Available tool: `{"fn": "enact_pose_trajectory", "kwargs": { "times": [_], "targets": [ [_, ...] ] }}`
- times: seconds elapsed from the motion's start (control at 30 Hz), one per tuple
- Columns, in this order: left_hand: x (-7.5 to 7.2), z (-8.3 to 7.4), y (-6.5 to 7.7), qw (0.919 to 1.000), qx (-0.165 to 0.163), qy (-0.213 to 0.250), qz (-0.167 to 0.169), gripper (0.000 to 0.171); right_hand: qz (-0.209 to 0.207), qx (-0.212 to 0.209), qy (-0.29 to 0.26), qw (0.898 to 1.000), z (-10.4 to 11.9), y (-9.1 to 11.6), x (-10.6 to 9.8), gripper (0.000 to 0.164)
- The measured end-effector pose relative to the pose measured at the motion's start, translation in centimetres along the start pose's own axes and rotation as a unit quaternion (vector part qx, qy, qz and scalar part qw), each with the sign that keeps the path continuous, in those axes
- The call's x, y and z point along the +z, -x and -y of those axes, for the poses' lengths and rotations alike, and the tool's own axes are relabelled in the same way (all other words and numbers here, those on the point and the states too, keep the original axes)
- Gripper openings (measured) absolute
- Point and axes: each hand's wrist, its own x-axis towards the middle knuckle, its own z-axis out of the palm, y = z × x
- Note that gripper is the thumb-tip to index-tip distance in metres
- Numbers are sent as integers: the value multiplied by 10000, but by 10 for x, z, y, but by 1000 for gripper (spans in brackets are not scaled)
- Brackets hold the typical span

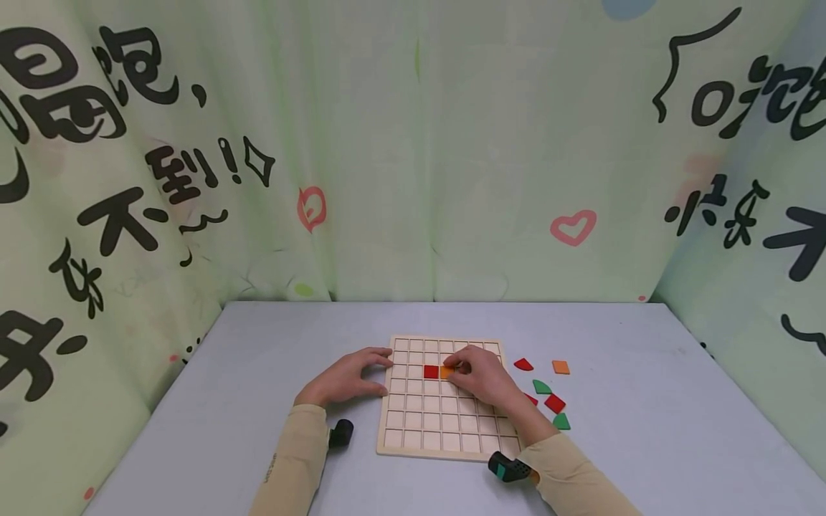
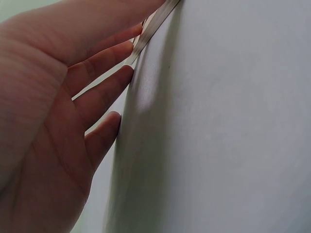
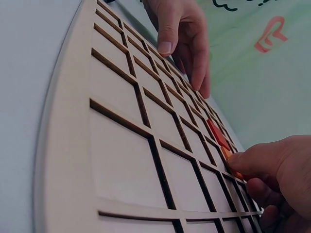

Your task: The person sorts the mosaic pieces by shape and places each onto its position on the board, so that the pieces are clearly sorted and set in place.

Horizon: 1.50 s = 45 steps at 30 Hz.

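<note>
A wooden grid board (image 1: 445, 454) with square cells lies on the table. In one of its upper cells sits a red square tile (image 1: 431, 372). Directly right of it is an orange square tile (image 1: 444, 373), pinched between thumb and fingers of my right hand (image 1: 484, 378); the right wrist view shows the thumb on this orange tile (image 3: 226, 154) beside the red one (image 3: 217, 134). My left hand (image 1: 345, 378) rests at the board's left edge with fingers spread and relaxed. From the left wrist, its fingers (image 2: 104, 94) show extended along the board's side.
Right of the board lie loose pieces: an orange square (image 1: 561, 367), a red square (image 1: 555, 403), a red rounded piece (image 1: 523, 364) and green rounded pieces (image 1: 541, 387). Another red piece (image 1: 532, 399) is partly hidden by the right forearm. A printed curtain (image 1: 490, 179) hangs behind the table.
</note>
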Motion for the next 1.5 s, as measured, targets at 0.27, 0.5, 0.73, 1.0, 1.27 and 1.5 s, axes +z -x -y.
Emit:
{"fn": "enact_pose_trajectory", "kwargs": {
  "times": [0.27,0.5,0.73,1.0,1.27,1.5],
  "targets": [
    [0,0,0,10000,23,11,-3,46,-59,-70,11,10000,-2,2,0,17],
    [0,-1,0,10000,-62,57,-20,47,-106,-105,-42,9999,-4,2,-1,19],
    [0,-2,-1,10000,-76,28,-48,47,-151,-58,-107,9998,-6,5,-6,21],
    [1,0,-1,9999,-65,93,-27,47,-226,111,-269,9993,-11,11,-17,25],
    [3,2,-2,9999,-93,42,-25,47,-346,440,-385,9977,-26,22,-44,32],
    [3,1,-1,9999,-106,34,-44,47,-640,651,-273,9954,-47,41,-74,44]
  ]
}}
